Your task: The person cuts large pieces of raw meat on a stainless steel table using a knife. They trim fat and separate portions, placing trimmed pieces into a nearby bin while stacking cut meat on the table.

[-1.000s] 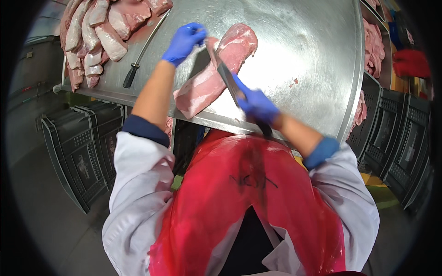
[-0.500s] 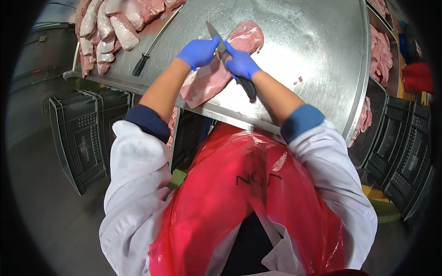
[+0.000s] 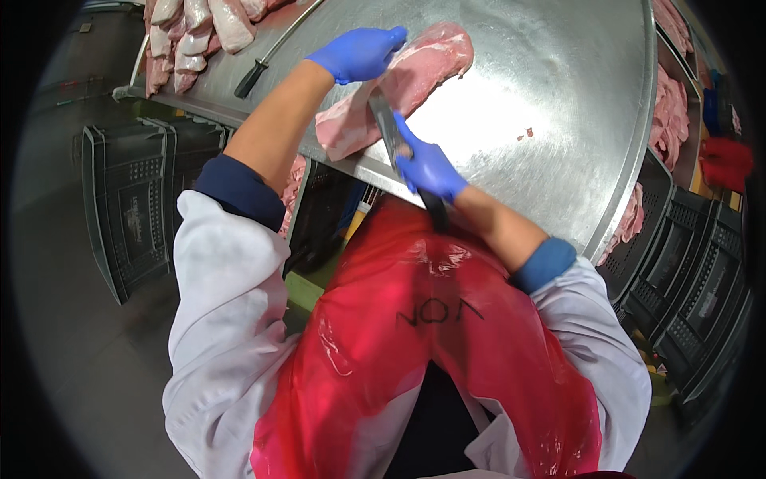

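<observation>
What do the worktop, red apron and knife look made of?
Worktop: bare metal, probably stainless steel; silvery, with broad glare. Red apron: likely thin plastic film, glossy, with sharp highlights and creases. Knife: grey, metal-looking blade; dark handle, perhaps plastic, though blur leaves it open.

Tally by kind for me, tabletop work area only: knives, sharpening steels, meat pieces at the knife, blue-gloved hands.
Knife: 1
Sharpening steel: 1
Meat piece at the knife: 1
Blue-gloved hands: 2 (left hand, right hand)
Total: 5
</observation>
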Demonstrator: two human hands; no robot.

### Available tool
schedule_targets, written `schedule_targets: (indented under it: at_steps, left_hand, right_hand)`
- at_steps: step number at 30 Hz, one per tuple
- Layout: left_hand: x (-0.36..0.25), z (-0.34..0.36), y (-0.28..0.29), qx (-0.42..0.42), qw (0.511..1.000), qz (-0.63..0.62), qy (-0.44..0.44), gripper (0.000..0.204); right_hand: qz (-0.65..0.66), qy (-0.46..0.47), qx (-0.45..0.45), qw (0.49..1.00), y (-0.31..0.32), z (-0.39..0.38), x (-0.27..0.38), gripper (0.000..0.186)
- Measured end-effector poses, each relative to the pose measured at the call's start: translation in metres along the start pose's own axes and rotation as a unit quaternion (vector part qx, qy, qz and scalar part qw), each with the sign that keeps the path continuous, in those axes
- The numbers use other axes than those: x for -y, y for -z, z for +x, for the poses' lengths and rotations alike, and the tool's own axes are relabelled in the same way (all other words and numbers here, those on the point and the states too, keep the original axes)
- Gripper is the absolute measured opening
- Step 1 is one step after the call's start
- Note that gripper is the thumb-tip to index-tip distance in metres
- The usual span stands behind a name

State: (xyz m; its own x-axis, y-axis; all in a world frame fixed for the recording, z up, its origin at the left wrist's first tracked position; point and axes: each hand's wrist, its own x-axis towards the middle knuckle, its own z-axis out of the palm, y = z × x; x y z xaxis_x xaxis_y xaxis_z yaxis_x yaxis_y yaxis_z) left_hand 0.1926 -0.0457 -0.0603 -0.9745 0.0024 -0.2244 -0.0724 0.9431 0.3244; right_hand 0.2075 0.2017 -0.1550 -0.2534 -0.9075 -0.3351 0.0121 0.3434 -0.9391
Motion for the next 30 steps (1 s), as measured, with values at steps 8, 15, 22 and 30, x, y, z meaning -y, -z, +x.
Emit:
schedule_targets:
  at_steps: [8,15,22,30]
  left_hand:
    - [0.021,-0.042,-0.019,-0.286,0.911,-0.282,0.093,0.01]
    - [0.01,-0.08,0.014,-0.418,0.89,-0.182,0.023,0.009]
    - [0.001,-0.131,0.064,-0.369,0.848,-0.38,0.001,0.007]
    - [-0.066,-0.102,0.11,-0.476,0.806,-0.325,-0.134,0.007]
  right_hand:
    - [-0.134,0.054,-0.049,0.988,-0.046,0.025,-0.006,0.075]
    - [-0.125,0.049,-0.12,0.984,-0.06,0.093,0.052,0.073]
    - [-0.181,0.085,-0.11,0.974,-0.096,0.066,0.038,0.071]
    - [-0.025,0.102,0.138,0.985,-0.138,-0.004,0.038,0.07]
